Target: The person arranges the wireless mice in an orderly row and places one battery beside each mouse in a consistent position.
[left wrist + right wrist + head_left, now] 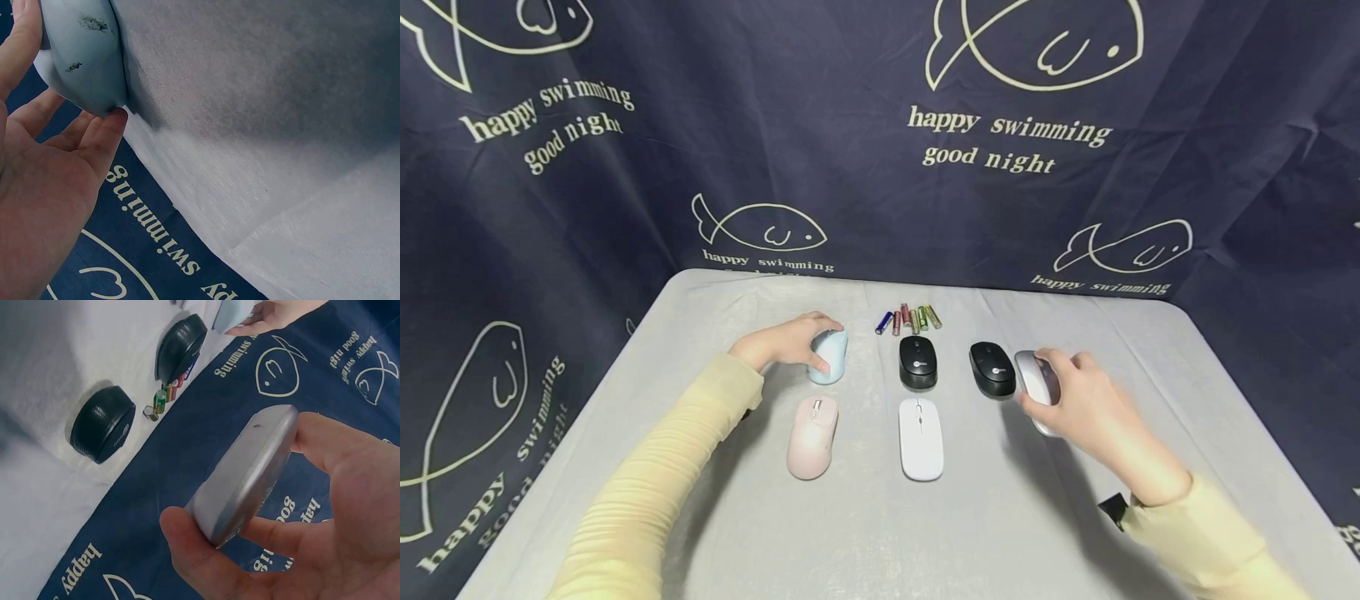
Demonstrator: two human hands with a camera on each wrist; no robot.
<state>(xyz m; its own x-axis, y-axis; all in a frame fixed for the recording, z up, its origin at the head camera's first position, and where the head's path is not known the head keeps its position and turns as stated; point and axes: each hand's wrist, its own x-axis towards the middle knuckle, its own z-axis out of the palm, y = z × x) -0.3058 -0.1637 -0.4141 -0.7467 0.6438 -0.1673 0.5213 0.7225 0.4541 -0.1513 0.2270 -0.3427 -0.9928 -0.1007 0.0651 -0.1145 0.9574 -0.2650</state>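
Note:
On the left, my left hand [790,340] grips a light blue computer mouse [827,358], thumb on the near side and fingers at the far side. Dark scuffs mark that blue mouse [87,50] in the left wrist view. To the right, my right hand [1086,400] holds a silver-grey mouse [1034,380] by its edges between thumb and fingers. Seen from the right wrist, the silver mouse [244,475] is tilted. Just left of it sits a black mouse [992,369]. A pink mouse [812,437] lies nearer than the blue one.
A second black mouse [918,362] and a white mouse [921,439] lie mid-table. Behind them are several small batteries [913,319] in blue, red, gold and green. The grey-white tabletop [850,542] ends at a dark blue curtain [880,167] with fish drawings.

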